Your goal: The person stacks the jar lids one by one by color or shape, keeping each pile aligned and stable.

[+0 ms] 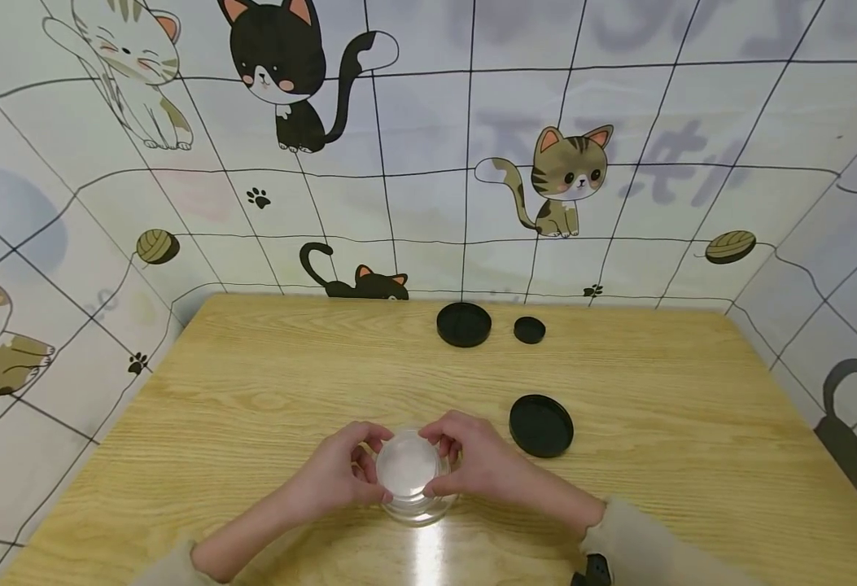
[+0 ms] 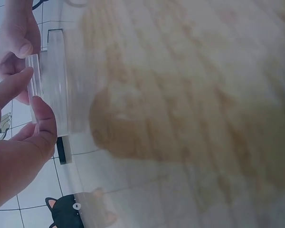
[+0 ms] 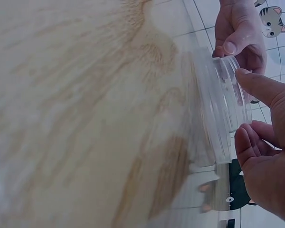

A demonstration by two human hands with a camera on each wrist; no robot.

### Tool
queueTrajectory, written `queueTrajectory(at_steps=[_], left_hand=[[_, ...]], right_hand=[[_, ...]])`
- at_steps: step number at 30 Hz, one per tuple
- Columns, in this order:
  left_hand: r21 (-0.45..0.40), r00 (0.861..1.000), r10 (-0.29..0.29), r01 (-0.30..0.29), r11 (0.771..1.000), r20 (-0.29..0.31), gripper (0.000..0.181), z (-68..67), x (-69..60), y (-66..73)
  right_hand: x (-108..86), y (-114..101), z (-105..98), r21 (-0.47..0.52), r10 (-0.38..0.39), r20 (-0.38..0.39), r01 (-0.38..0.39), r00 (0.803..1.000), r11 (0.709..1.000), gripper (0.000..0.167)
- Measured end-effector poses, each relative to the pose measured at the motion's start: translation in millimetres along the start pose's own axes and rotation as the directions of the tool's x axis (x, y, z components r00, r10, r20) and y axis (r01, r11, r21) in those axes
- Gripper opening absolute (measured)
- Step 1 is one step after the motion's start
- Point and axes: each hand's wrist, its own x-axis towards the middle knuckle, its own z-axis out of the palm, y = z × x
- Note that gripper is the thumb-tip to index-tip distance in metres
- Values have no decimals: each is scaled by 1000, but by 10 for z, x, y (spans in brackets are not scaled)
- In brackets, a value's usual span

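In the head view, a small clear round dish (image 1: 408,465) is held between both hands near the front middle of the table. My left hand (image 1: 342,470) grips its left rim with thumb and fingers. Opposite it, my right hand (image 1: 478,457) pinches the right rim. Beneath is a wider clear round dish (image 1: 421,516) on the tabletop. From the side, in the left wrist view, the small dish (image 2: 34,80) sits above the wider dish (image 2: 58,95); whether they touch is hard to tell. The right wrist view shows the small dish (image 3: 237,95) tilted slightly.
A large black round lid (image 1: 541,426) lies right of the hands. Farther back are another black lid (image 1: 463,325) and a smaller black lid (image 1: 529,330). The wooden table (image 1: 267,366) meets a cat-print cloth (image 1: 428,203) at its back edge.
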Motion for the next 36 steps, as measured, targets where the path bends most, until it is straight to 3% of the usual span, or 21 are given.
queueTrajectory(at_steps=[15,24,36], left_hand=[[123,1000,23,-21,992,-14,62,17,14,-22],[132,1000,13,-12,991,-5,61,10,24,-10],[130,1000,23,-20,991,-19,66,-45,57,5]], right_hand=[[14,29,36,-42,0,20,1,1000,999,56],[22,44,27,-52,-14,36,16,999,999,55],[34,-3,-74,-60,27,54,-24,998,998,59]])
